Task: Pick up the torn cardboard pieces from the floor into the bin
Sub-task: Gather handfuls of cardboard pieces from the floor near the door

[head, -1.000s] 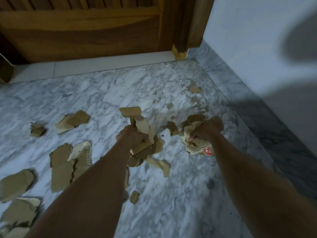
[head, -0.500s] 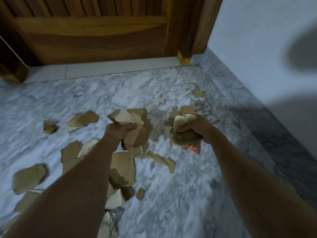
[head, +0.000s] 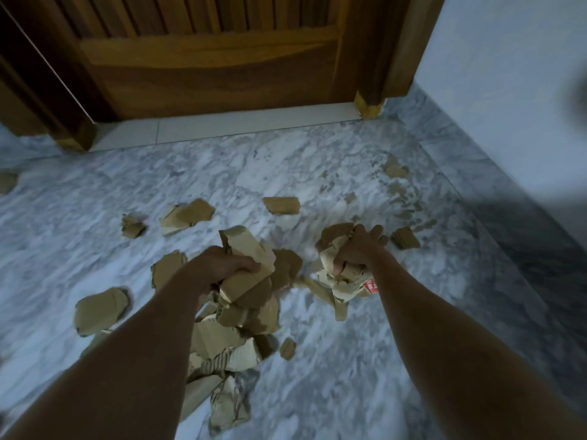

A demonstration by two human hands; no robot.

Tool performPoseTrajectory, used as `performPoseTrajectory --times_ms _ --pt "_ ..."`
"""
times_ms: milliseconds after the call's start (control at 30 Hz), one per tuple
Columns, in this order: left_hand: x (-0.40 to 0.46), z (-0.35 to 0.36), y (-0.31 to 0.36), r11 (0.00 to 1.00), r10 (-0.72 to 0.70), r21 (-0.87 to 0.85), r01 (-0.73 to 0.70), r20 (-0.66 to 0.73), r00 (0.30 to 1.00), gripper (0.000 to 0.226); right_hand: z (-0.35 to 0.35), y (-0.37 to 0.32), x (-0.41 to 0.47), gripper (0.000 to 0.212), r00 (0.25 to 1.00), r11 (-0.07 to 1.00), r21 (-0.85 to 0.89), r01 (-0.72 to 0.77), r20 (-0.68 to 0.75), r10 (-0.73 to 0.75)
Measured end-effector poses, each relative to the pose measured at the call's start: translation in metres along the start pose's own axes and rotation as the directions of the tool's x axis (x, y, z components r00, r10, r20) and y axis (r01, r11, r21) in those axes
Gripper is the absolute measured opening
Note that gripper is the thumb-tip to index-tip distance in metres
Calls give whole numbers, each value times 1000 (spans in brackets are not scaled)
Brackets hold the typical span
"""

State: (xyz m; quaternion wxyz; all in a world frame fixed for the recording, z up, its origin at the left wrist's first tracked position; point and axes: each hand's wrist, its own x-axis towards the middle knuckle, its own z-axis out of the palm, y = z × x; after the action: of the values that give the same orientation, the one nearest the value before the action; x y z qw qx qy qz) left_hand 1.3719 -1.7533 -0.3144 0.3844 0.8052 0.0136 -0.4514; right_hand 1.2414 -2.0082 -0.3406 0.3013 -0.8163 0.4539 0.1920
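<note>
Torn brown cardboard pieces lie scattered over the marble floor. My left hand is shut on a bunch of cardboard pieces, held above a heap of more pieces below my forearm. My right hand is shut on a second bunch of cardboard pieces, one with a red print at its lower right. Loose pieces lie around: one ahead of my hands, one right of my right hand, a larger one at the left. No bin is in view.
A wooden door with its frame stands ahead, behind a pale threshold strip. A white wall with a grey marble skirting runs along the right. More scraps and small crumbs lie toward the door and the right corner.
Both hands have lifted with their bunches and the view has pulled back and tilted up toward the door. The heap under my left forearm has come into view.
</note>
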Motion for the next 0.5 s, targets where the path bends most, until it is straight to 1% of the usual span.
performPoseTrajectory --times_ms 67,100,167,200,300,367,400,500 --pt "-3 5 -6 996 -17 89 17 0 1000 60 1 1 -6 122 998 998 27 59 -16 -59" --pt "-3 10 -10 987 -14 161 16 -15 1000 62 1 2 -9 124 996 995 57 84 -30 -82" --pt "-6 25 -17 946 17 325 6 -69 997 57 0 5 -18 124 992 988 114 108 -71 -100" --pt "-5 32 -19 930 37 368 0 -94 995 56 -1 6 -21 120 991 983 144 113 -91 -101" --pt "0 45 -22 924 32 382 27 -145 989 65 -14 9 -27 98 987 957 265 116 -134 -83" --pt "1 48 -23 938 13 344 35 -137 991 71 -26 12 -29 93 989 932 349 99 -135 -55" --pt "-2 50 -21 948 17 318 27 -134 991 70 -32 14 -31 92 991 913 398 89 -129 -40" --pt "-5 49 -17 961 23 277 12 -121 992 51 -44 21 -31 95 989 839 536 96 -149 -18"
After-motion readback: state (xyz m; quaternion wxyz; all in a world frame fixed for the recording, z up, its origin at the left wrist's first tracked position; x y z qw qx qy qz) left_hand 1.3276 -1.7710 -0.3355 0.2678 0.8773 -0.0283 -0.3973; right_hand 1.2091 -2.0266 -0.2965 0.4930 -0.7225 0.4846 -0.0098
